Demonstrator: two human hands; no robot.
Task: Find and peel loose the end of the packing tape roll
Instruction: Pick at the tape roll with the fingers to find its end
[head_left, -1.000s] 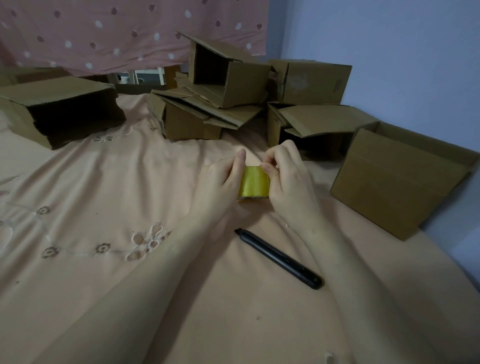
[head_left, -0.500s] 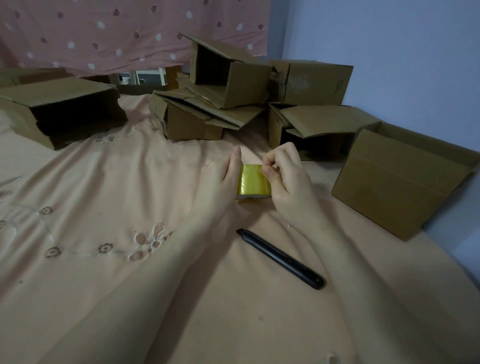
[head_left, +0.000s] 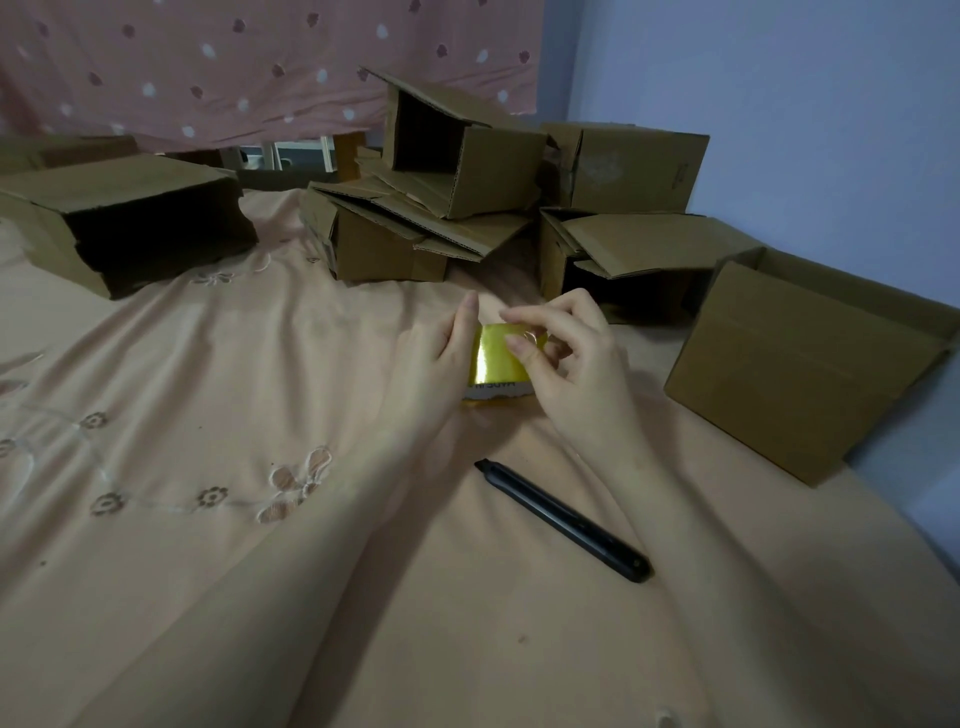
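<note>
A shiny yellow roll of packing tape (head_left: 496, 361) stands on edge on the peach bedsheet, its outer band facing me and a white printed core edge at the bottom. My left hand (head_left: 439, 364) presses flat against the roll's left side and steadies it. My right hand (head_left: 563, 348) is on the roll's right side, thumb and forefinger pinched together at the upper right of the band. Whether a loose strip of tape sits between those fingertips is too small to tell.
A black pen-shaped cutter (head_left: 563, 519) lies on the sheet just in front of my right wrist. Several open cardboard boxes ring the far side: one at left (head_left: 124, 218), a stacked pile at centre (head_left: 441, 192), one at right (head_left: 800, 369) by the wall.
My right forefinger and thumb have lifted from the roll's right edge and now pinch higher on the band. The left hand has stayed against the roll, which has barely shifted.
</note>
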